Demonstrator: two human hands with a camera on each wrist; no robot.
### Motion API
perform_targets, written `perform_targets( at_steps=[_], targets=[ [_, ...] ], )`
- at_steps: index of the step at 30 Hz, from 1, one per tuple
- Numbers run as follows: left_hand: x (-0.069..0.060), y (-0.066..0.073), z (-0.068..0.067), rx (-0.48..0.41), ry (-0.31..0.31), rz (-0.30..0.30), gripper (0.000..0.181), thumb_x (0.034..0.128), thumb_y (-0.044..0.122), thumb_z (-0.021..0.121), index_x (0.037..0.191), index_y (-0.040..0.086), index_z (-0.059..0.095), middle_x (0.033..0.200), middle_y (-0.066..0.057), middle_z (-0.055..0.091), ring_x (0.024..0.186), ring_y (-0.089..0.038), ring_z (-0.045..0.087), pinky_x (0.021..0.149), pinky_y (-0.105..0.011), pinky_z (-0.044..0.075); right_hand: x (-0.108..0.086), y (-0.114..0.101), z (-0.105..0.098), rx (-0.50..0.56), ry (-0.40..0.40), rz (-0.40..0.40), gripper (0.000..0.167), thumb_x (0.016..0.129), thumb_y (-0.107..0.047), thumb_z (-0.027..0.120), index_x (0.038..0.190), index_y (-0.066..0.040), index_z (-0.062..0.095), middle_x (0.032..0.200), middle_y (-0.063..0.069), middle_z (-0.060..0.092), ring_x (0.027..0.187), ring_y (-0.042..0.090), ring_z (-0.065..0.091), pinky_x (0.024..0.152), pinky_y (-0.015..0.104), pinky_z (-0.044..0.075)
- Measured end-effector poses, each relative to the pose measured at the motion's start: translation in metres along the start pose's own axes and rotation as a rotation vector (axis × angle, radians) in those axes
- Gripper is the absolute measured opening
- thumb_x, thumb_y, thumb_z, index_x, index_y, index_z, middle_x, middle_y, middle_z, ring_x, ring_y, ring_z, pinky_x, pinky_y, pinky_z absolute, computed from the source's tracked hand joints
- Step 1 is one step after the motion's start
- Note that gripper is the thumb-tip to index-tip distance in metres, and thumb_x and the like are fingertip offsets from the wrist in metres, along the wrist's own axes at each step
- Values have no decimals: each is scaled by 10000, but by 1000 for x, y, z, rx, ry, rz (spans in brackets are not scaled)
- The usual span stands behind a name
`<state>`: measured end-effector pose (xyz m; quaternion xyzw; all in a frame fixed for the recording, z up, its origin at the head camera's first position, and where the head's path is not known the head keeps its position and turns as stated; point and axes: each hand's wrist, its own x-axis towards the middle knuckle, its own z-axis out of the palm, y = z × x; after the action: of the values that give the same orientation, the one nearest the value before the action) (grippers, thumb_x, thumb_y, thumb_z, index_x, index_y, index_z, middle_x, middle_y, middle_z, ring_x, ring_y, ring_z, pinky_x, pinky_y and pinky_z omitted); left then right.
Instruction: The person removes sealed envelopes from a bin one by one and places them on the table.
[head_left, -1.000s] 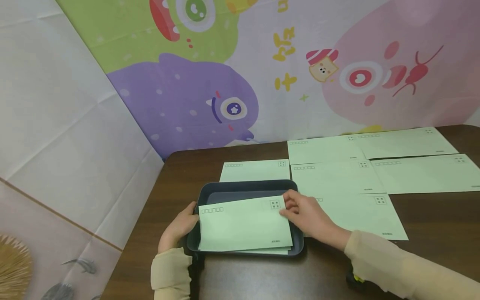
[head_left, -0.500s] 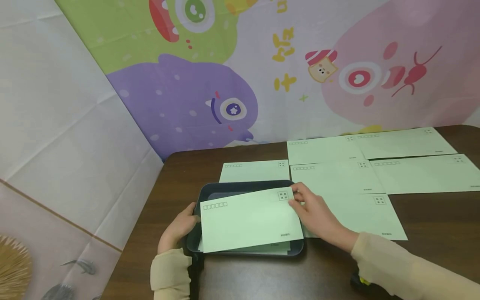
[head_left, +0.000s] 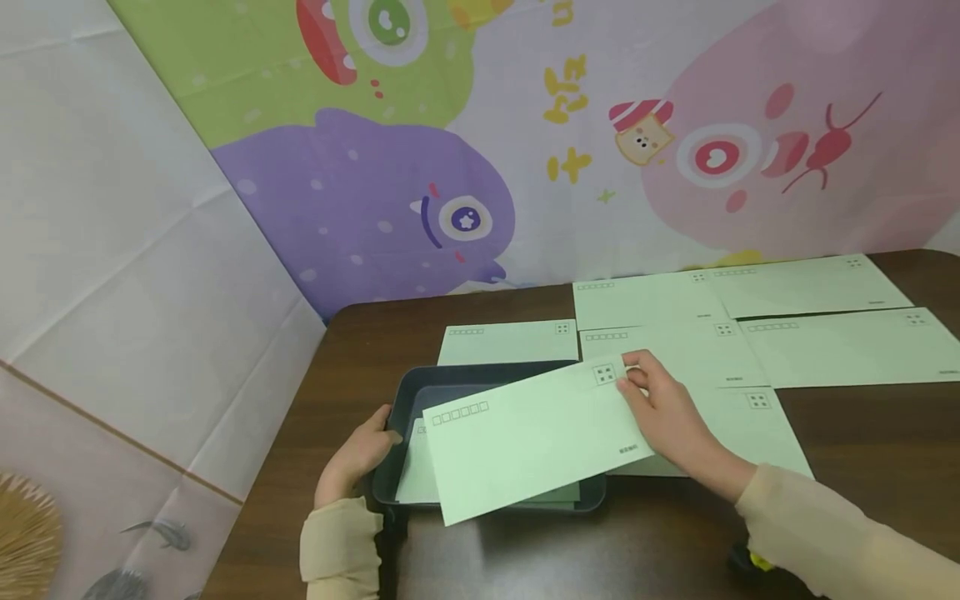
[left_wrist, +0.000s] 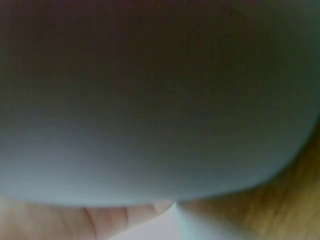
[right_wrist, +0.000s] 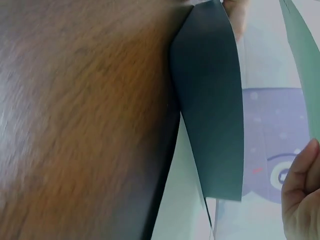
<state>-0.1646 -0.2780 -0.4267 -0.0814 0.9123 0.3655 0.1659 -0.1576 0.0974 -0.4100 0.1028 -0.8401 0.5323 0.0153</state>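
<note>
My right hand (head_left: pixel 667 417) pinches a pale green envelope (head_left: pixel 532 442) by its upper right corner, thumb on the front face. The envelope slants over a dark blue tray (head_left: pixel 450 393), its lower left corner past the tray's front rim. Beneath it, more envelopes (head_left: pixel 416 479) lie in the tray, mostly covered. At the tray's left side, my left hand (head_left: pixel 358 454) grips the rim. A blurred dark surface fills most of the left wrist view, with fingers (left_wrist: pixel 107 220) below it. In the right wrist view, the held envelope (right_wrist: pixel 304 65) rises above the tray's side (right_wrist: pixel 212 105).
Several pale green envelopes lie face up behind and right of the tray, among them one at the back left (head_left: pixel 510 343) and one at the far right (head_left: pixel 855 350). A cartoon-printed cloth (head_left: pixel 360 208) hangs behind the brown table (head_left: pixel 352 350).
My right hand has lifted the top envelope and drawn it to the right, tilting it and uncovering envelopes in the tray. My left hand stays on the tray's rim.
</note>
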Motion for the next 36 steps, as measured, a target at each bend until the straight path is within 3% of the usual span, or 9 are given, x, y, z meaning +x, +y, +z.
perform_targets(
  at_steps=[15,25,28,33,36],
  targets=[
    [-3,2,-2,-2,-14,-16,659,842,101,369,1432,-43,113,1478,-252,145,1352,-406,141,1066,-554,171,-7,21,-48,-108,125,-2,386,976,-258,358,1221,36,401,1059,252,615,638,-7,557,524,244,460],
    [-3,3,-1,19,-4,-6,646,838,103,381,1427,-37,153,1462,-258,203,1332,-414,207,1049,-559,212,-19,48,-90,-167,183,58,406,972,-308,350,1165,32,456,993,309,607,544,49,566,450,272,447],
    [-2,3,-1,15,-5,-9,654,837,102,380,1427,-43,140,1466,-260,182,1338,-415,187,1056,-557,199,-21,53,-104,-212,191,96,435,966,-340,355,1156,28,487,895,264,622,524,61,556,445,271,437],
    [-1,3,-1,6,-2,-3,651,835,100,380,1425,-47,147,1467,-258,184,1342,-408,184,1063,-549,190,-23,64,-123,-242,214,173,514,959,-380,345,1180,61,488,745,48,618,508,66,550,445,274,440],
    [-1,4,-1,3,-3,-1,653,835,101,379,1424,-52,141,1469,-260,175,1345,-408,173,1065,-549,182,-24,75,-132,-264,245,214,551,957,-402,328,1196,73,475,732,52,619,500,59,537,443,275,431]
  ],
)
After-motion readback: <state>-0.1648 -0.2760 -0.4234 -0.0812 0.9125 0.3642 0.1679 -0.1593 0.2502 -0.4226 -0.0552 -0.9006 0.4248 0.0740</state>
